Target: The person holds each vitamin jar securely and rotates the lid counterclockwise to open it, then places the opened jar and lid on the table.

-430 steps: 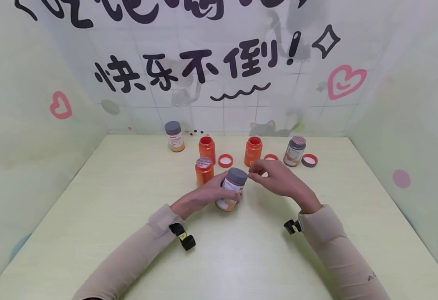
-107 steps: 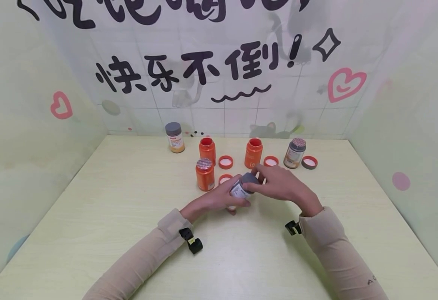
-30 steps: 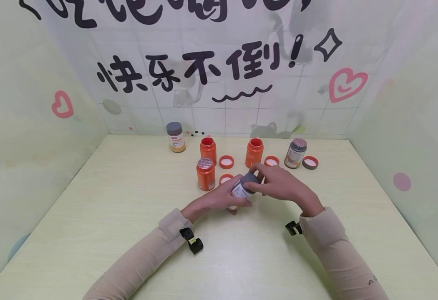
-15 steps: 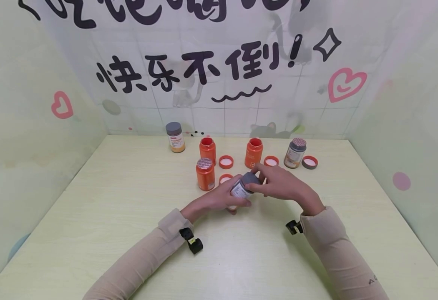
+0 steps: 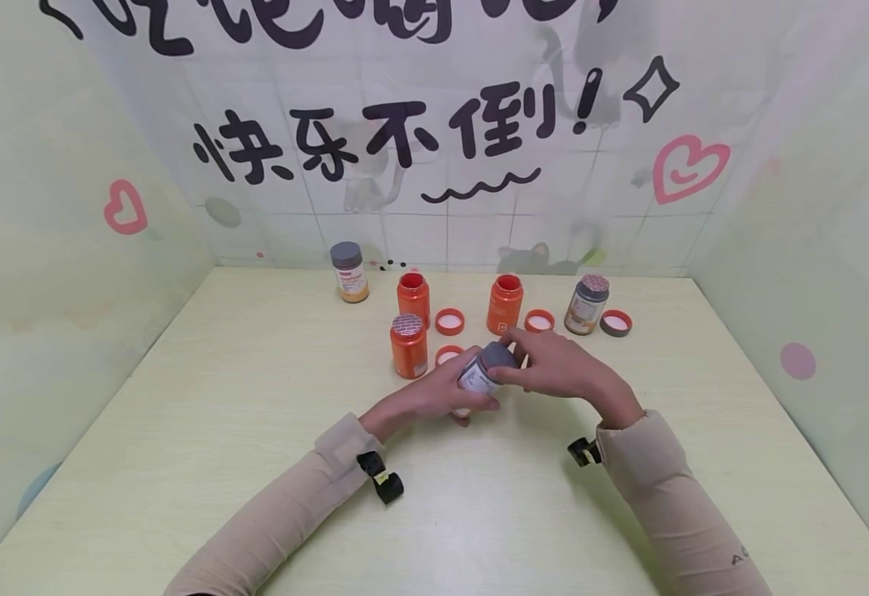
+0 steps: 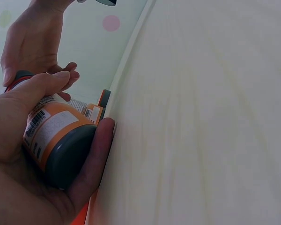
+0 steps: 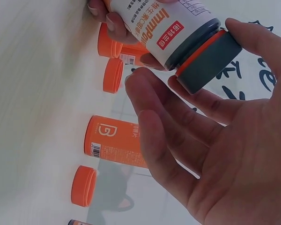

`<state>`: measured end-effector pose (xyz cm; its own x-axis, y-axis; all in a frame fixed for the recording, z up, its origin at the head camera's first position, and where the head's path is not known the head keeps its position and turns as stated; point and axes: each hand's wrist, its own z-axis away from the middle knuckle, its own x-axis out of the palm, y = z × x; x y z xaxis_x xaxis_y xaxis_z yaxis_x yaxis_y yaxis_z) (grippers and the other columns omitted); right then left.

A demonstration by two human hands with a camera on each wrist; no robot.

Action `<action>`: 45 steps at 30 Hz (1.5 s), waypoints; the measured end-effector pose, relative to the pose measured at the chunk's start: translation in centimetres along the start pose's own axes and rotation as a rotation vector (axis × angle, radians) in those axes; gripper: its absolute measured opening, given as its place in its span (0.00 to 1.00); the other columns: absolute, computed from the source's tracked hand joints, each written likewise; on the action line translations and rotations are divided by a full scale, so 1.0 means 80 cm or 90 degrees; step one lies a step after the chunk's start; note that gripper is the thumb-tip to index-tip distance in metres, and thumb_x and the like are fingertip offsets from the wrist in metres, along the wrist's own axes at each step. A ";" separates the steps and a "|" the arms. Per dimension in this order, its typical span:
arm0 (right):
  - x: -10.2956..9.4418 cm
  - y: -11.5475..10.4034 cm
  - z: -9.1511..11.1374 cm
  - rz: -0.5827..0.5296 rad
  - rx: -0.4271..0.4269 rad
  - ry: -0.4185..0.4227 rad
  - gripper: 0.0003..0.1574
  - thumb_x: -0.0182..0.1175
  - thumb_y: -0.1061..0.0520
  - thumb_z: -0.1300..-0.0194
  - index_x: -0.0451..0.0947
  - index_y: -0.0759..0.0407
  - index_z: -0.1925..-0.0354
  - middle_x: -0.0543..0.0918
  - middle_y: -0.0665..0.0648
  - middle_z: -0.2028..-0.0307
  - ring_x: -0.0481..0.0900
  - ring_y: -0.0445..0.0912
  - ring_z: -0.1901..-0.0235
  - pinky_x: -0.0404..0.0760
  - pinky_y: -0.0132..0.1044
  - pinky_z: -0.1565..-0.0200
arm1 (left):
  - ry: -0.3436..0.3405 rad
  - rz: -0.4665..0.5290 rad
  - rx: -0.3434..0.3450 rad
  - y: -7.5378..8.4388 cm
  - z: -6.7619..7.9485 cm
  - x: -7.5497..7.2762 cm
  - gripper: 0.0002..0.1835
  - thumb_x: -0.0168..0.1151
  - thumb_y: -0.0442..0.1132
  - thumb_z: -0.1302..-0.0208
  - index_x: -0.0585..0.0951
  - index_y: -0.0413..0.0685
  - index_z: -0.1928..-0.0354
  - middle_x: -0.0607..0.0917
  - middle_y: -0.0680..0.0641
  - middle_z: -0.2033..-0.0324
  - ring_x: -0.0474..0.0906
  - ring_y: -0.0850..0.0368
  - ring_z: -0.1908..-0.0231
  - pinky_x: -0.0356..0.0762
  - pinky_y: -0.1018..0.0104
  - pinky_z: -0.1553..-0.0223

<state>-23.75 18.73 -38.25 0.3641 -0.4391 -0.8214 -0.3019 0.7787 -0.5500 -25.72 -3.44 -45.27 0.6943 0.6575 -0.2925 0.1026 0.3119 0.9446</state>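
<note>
My left hand (image 5: 430, 396) grips a supplement bottle (image 5: 475, 378) with a white label, tilted toward the right over the table. Its screw cap (image 5: 497, 356) is grey. My right hand (image 5: 564, 366) pinches that cap between thumb and index finger. Seen from the right wrist, the cap (image 7: 210, 61) sits askew at the bottle's neck, its orange-red inner rim showing on the bottle side. The other right fingers (image 7: 166, 112) stay off the cap, loosely bent. In the left wrist view the bottle's dark base (image 6: 70, 154) lies against the left palm and fingers.
Just left stands an orange bottle (image 5: 409, 352) with a printed seal. Behind are two open orange bottles (image 5: 414, 302) (image 5: 505, 306) and several loose caps (image 5: 449, 322). A sealed grey bottle (image 5: 586, 308) stands right, a capped one (image 5: 349, 277) back left.
Fourteen seconds ago the bottle was more upright and my right hand was apart from it. Since then the bottle tilted right and my right hand took its cap. The last second shows barely any movement.
</note>
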 end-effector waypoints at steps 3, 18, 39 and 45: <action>0.001 0.000 0.000 -0.002 -0.002 0.006 0.36 0.63 0.33 0.33 0.72 0.49 0.36 0.85 0.55 0.53 0.83 0.46 0.61 0.84 0.38 0.60 | 0.000 0.000 -0.001 0.000 0.000 0.000 0.31 0.71 0.43 0.34 0.67 0.61 0.34 0.76 0.46 0.43 0.75 0.48 0.45 0.89 0.59 0.62; 0.003 -0.004 0.001 -0.007 -0.004 0.011 0.37 0.62 0.31 0.33 0.73 0.49 0.36 0.85 0.54 0.54 0.82 0.46 0.62 0.83 0.37 0.60 | -0.005 0.001 0.004 -0.002 0.000 -0.001 0.30 0.71 0.43 0.34 0.67 0.61 0.34 0.76 0.47 0.43 0.74 0.49 0.44 0.89 0.60 0.63; 0.004 -0.004 0.000 -0.008 -0.013 0.018 0.37 0.62 0.33 0.32 0.71 0.50 0.34 0.84 0.54 0.57 0.81 0.46 0.65 0.81 0.38 0.63 | -0.008 0.003 0.006 -0.002 0.000 -0.001 0.29 0.71 0.43 0.34 0.68 0.61 0.36 0.77 0.47 0.44 0.75 0.49 0.46 0.88 0.60 0.63; 0.005 -0.004 -0.001 -0.007 -0.018 0.021 0.37 0.62 0.32 0.31 0.71 0.50 0.34 0.84 0.54 0.58 0.81 0.46 0.65 0.81 0.38 0.63 | -0.008 0.003 0.000 0.000 0.000 -0.001 0.29 0.71 0.44 0.34 0.67 0.62 0.36 0.76 0.47 0.44 0.75 0.49 0.45 0.88 0.61 0.62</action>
<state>-23.55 18.29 -38.42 0.3382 -0.4629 -0.8193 -0.3226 0.7608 -0.5631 -25.72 -3.50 -45.25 0.7032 0.6505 -0.2868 0.0997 0.3091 0.9458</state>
